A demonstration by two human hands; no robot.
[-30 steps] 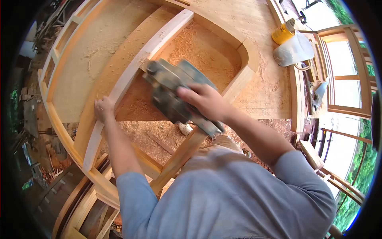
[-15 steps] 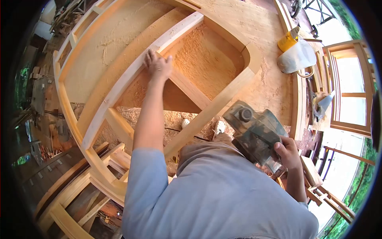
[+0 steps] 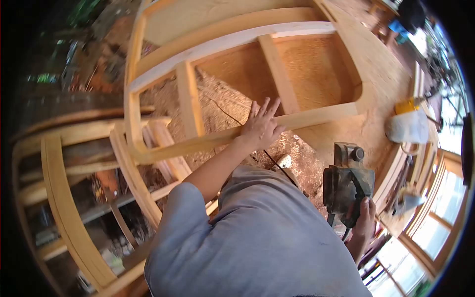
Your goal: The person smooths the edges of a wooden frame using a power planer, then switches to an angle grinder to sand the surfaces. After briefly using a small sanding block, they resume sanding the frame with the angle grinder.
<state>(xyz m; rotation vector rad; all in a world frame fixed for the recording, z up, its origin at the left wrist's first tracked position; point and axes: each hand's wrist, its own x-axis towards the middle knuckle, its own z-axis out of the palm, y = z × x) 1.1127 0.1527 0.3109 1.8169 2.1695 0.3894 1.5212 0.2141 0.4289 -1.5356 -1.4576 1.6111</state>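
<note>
My left hand (image 3: 262, 124) lies on the near rail of a curved wooden frame (image 3: 316, 118), its fingers spread over the inner edge. The frame has rounded corners and crosspieces, and a paler curved rail (image 3: 217, 48) runs along its far side. In my right hand (image 3: 365, 220) is a dusty electric hand planer (image 3: 346, 180), gripped by its rear handle. The planer is held off to the right of my body, apart from the frame. A dark cord hangs from its back end.
A sheet of plywood (image 3: 381, 64) lies under the frame's right part. A whitish plastic jug (image 3: 408, 127) and a yellow container (image 3: 406, 106) stand at the right. More wooden framing (image 3: 69, 198) fills the lower left. A dark cable (image 3: 277, 166) crosses the shaving-strewn floor.
My left hand has left the pale far rail and come down onto the near rail. The planer has turned more upright in my right hand. The whole view has swung round.
</note>
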